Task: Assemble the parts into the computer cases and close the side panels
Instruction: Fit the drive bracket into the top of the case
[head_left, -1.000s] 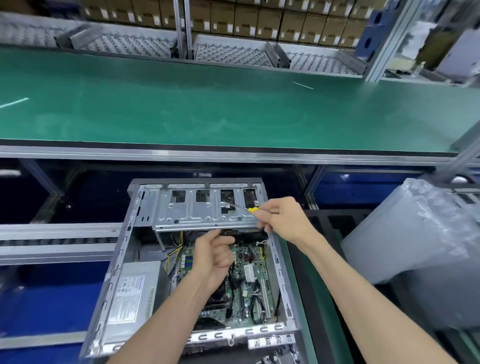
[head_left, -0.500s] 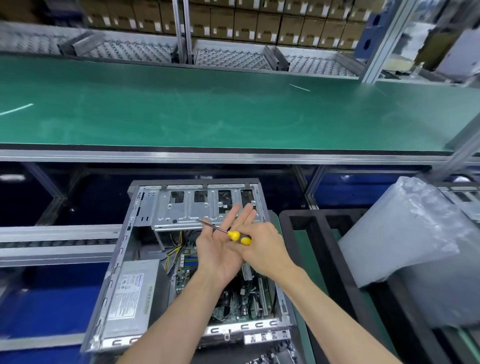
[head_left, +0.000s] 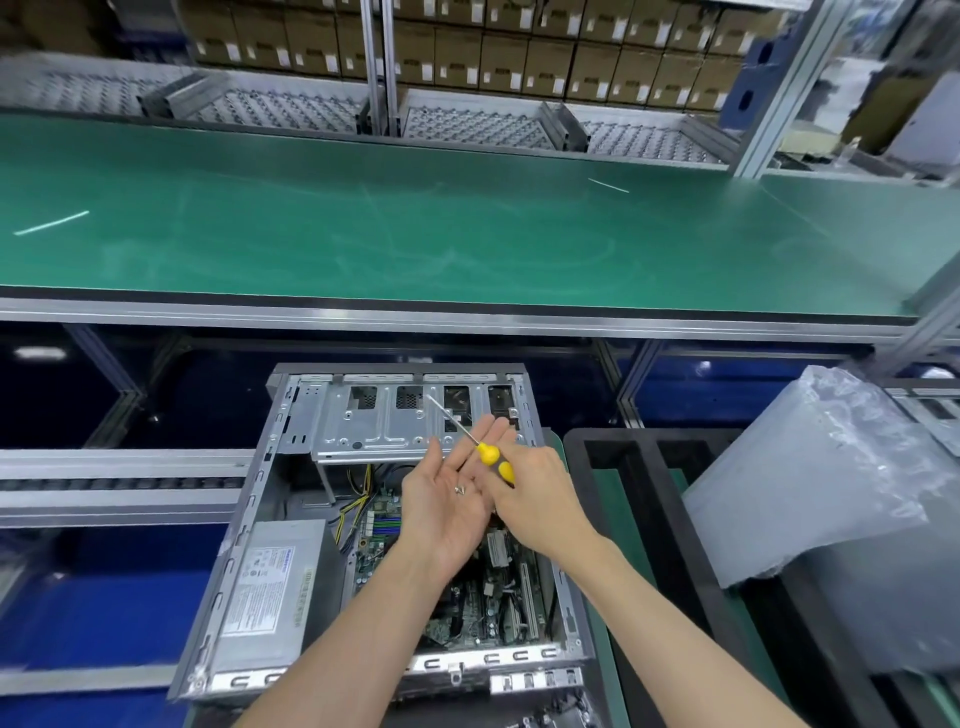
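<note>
A wide green bench (head_left: 415, 234) runs across the upper half of the frame, its metal edge in front; behind it, along the top, stand roller racks (head_left: 291, 106) and rows of brown cardboard boxes (head_left: 519, 52) with small white labels too blurred to read. At right lies a crumpled clear plastic bag (head_left: 810, 467) over a black foam tray (head_left: 644, 467). The computer case (head_left: 249, 519) sits at lower centre, side panel off, showing a grey drive cage (head_left: 384, 421), a green circuit board (head_left: 382, 525) and a silver power supply (head_left: 265, 587) whose label print cannot be read. Over the case, the left hand (head_left: 447, 504) is released, palm up, with small screws (head_left: 460, 488) lying on it. The right hand (head_left: 535, 493) makes a clenched grip on a yellow-handled screwdriver (head_left: 488, 454), its shaft pointing to the upper left over the left fingers
</note>
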